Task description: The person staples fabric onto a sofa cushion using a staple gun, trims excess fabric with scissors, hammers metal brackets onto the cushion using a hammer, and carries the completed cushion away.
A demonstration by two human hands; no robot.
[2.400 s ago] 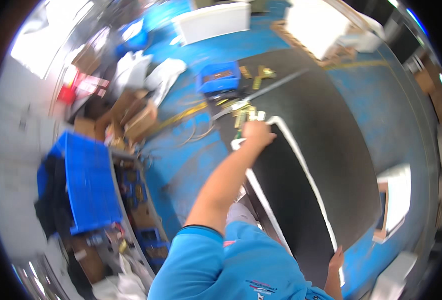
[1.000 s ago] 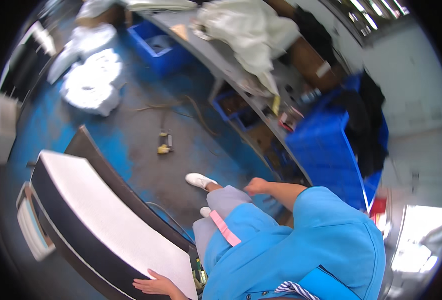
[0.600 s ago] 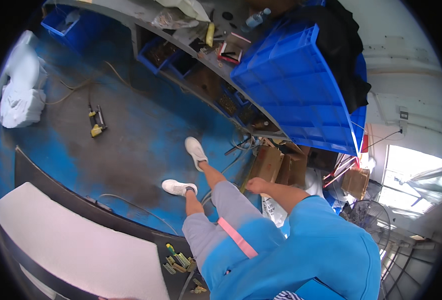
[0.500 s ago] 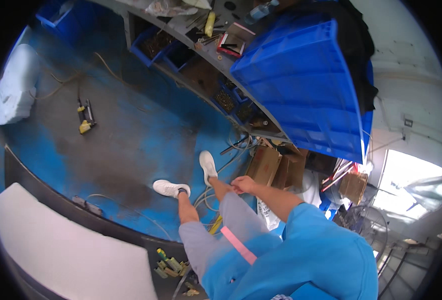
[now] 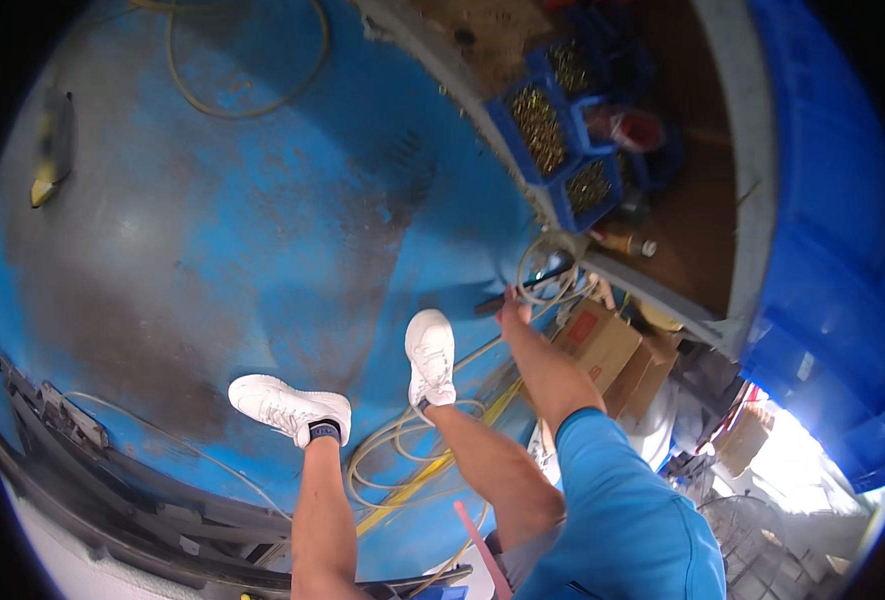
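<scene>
My right hand (image 5: 513, 308) is stretched down low beside the foot of the shelf. It is over a dark bar-like tool (image 5: 488, 305), which shows on both sides of the hand. The fingers are small and partly hidden, so I cannot tell whether they close around the tool or only reach over it. A pale hose (image 5: 524, 270) is coiled beside the hand and the far end of the tool. My left hand is out of view.
Small blue bins (image 5: 537, 130) of metal parts and a bottle (image 5: 625, 240) stand in the shelf at the right. Cardboard boxes (image 5: 602, 345) are beside my right forearm. Hoses (image 5: 397, 440) loop on the blue floor near my shoes (image 5: 287, 405). A yellow-tipped tool (image 5: 52, 160) lies far left.
I have bent lower, so floor and shelf look closer. My right hand has gone from in front of my leg down to the dark tool by the shelf.
</scene>
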